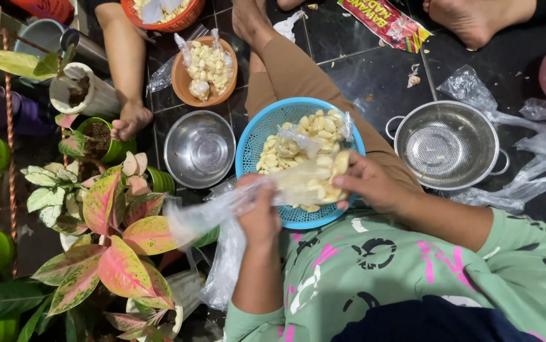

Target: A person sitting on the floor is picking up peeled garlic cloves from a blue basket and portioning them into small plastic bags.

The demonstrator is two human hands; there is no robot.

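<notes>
The clear bag of peeled garlic [308, 180] lies crosswise at frame centre over the blue basket [250, 145], right hand [374, 183] gripping its full end, left hand [257, 212] pinching its empty neck

A blue mesh basket [257, 136] holds pale yellow peeled garlic cloves [314, 126]. At ten o'clock sits an orange-brown bowl [184, 82], at nine o'clock a silvery steel bowl [200, 150], at three o'clock a silvery colander [447, 145]. The sleeve [526, 266] is mint green with pink and black marks. The leaves [121, 266] at seven o'clock are pink, edged green. The floor [380, 76] is black tile.
</notes>
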